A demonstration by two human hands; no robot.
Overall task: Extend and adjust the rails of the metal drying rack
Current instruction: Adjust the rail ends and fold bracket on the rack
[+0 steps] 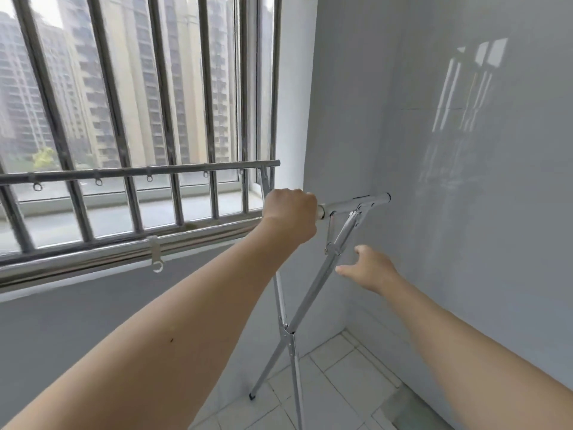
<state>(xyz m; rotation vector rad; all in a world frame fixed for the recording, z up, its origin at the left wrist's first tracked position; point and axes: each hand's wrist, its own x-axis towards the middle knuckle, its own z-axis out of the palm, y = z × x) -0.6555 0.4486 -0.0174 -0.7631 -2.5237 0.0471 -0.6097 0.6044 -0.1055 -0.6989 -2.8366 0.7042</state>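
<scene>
The metal drying rack stands in front of a barred window, its crossed legs (288,327) meeting low at the right. Two shiny rails run leftward: a near rail (93,259) with a hanging hook clip and a far rail (139,172) with small rings under it. My left hand (291,214) is shut around the near rail close to its right end, beside the white collar and end bracket (356,204). My right hand (370,268) hovers open just right of the upper leg brace, touching nothing.
A glossy grey tiled wall (465,181) stands close on the right, almost touching the rack's end. Window bars (167,88) and the sill lie behind the rails. Pale floor tiles (341,383) show below, with a rack foot (251,396) resting on them.
</scene>
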